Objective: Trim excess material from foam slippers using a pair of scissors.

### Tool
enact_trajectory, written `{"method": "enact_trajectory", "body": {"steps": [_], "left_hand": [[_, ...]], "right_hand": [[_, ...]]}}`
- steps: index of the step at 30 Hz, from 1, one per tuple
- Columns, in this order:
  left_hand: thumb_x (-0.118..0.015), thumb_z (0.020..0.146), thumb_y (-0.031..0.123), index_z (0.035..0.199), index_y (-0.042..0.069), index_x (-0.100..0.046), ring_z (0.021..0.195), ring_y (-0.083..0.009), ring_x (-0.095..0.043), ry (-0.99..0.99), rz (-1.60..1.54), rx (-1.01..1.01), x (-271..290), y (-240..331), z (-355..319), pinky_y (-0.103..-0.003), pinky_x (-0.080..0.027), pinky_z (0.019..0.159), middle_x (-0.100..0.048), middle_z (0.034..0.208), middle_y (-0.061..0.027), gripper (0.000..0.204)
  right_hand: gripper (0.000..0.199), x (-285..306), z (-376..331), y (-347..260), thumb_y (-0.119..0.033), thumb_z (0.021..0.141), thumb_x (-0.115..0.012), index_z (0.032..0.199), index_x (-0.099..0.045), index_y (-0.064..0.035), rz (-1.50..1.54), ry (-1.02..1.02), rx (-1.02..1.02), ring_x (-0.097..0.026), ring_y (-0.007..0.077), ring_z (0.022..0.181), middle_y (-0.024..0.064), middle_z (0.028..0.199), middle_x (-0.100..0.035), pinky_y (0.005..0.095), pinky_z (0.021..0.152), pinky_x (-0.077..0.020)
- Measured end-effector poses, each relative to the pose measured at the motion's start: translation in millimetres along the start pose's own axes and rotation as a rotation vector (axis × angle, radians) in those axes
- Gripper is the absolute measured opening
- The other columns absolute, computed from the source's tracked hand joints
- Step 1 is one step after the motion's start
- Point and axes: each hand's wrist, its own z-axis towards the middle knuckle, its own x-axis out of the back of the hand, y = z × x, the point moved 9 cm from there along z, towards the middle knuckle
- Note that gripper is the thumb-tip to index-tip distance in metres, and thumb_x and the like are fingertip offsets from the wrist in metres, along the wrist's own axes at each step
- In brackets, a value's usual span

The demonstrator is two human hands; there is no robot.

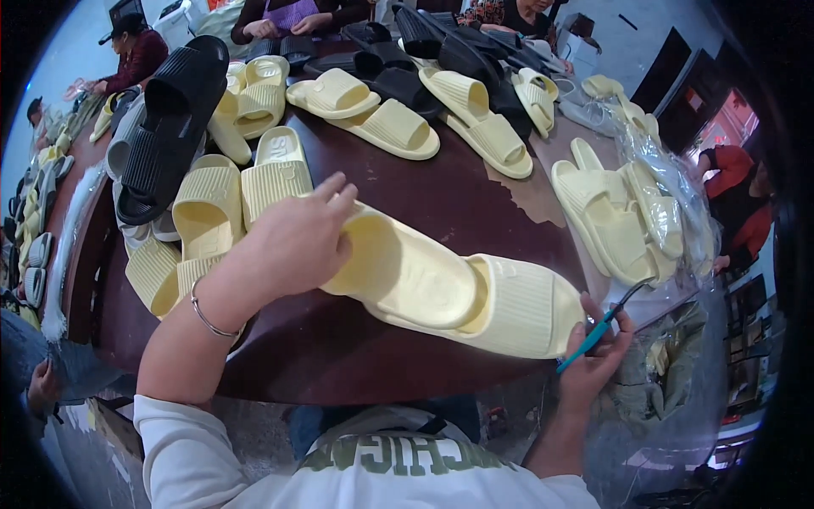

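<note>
In front of me, a pair of pale yellow slide slippers (424,280) lies nested sole to sole lengthwise, slanting down to the right. My left hand (292,239) is over the left slipper's strap end, fingers apart; whether it touches the strap is hard to tell. At the right toe is my right hand (598,352), its fingers closed round a slim teal-handled tool (585,343) with a dark curved tip. The same hand rests against the slipper's toe. More yellow slippers (208,208) stand just beyond my left forearm.
The dark red table (381,182) bears several yellow slippers (365,114) and a heap of black slippers (174,127). Clear plastic wrap (670,182) covers yellow pairs at the right. Co-workers sit across the far side, one in purple (290,15); another person (738,204) in red stands right.
</note>
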Motion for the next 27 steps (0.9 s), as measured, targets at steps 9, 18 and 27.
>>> {"method": "enact_trajectory", "body": {"steps": [9,18,27], "left_hand": [[-0.078,0.059,0.024,0.131,0.006,-0.036,0.11,-0.0333,-0.047,0.026,-0.173,-0.402,15,8,-19,-0.041,-0.039,0.092,-0.04,0.131,-0.0142,0.085],[-0.078,0.057,0.027,0.132,0.015,-0.037,0.112,-0.034,-0.043,-0.1,-0.669,-0.257,-8,7,-23,-0.043,-0.038,0.091,-0.045,0.124,-0.0133,0.086],[-0.071,0.064,0.013,0.086,0.009,-0.054,0.116,-0.0322,-0.041,0.066,-0.629,-0.577,7,28,-43,-0.045,-0.036,0.094,-0.053,0.109,-0.0071,0.027]], "right_hand": [[0.053,-16,-7,2,0.006,0.079,-0.051,0.124,-0.026,-0.0028,0.007,-0.128,0.006,-0.054,0.0199,0.103,0.0199,0.114,-0.054,0.0281,0.088,-0.0402],[0.054,-33,-13,-3,0.006,0.078,-0.052,0.124,-0.025,-0.0023,0.101,-0.143,-0.05,-0.053,0.0188,0.103,0.0197,0.113,-0.055,0.0283,0.088,-0.0402],[0.051,-50,-6,-7,0.008,0.075,-0.051,0.119,-0.028,-0.0034,0.096,-0.28,0.008,-0.054,0.0182,0.099,0.0175,0.109,-0.057,0.0264,0.085,-0.039]]}}
